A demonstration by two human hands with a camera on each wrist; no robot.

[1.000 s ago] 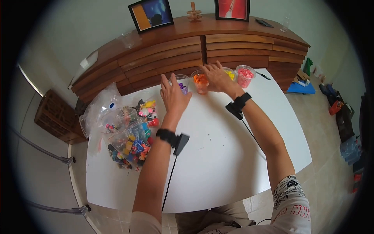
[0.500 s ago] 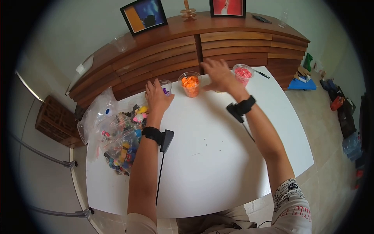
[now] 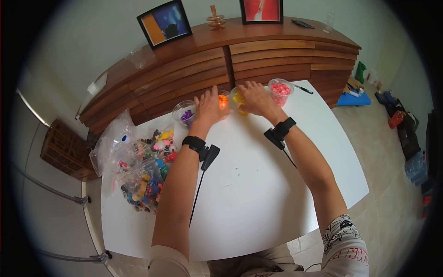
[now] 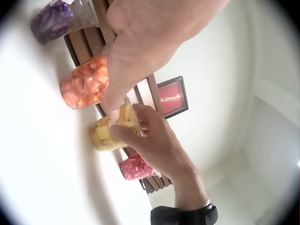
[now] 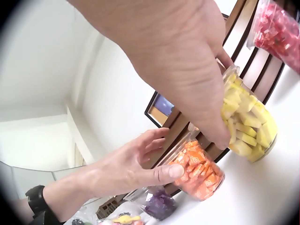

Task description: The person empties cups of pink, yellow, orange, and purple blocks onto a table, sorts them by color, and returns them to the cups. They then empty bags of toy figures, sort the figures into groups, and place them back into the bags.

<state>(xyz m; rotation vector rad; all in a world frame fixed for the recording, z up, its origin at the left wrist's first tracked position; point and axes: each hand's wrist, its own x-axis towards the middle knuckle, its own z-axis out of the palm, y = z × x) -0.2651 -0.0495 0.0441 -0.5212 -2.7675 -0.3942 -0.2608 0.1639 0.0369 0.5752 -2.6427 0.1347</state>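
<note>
Four clear cups stand in a row along the table's far edge. My left hand (image 3: 209, 110) holds the cup of orange pieces (image 3: 223, 101), thumb on its near side in the right wrist view (image 5: 200, 173); its other fingers are partly hidden. With thumb and fingers my right hand (image 3: 262, 102) grips the cup of yellow pieces (image 3: 239, 99) near its rim, seen also in the left wrist view. Left of my left hand is the purple cup (image 3: 186, 116); the pink cup (image 3: 280, 91) stands right of my right hand.
Plastic bags (image 3: 117, 138) and a pile of small colourful toys (image 3: 146, 187) cover the table's left side. A black pen (image 3: 303, 89) lies beside the pink cup. Behind the white table (image 3: 249, 207) stands a wooden cabinet (image 3: 272, 55) with framed pictures on it.
My left hand has left the purple cup and moved right to the orange one. My right hand has shifted slightly left, and the yellow cup now shows in its grip.
</note>
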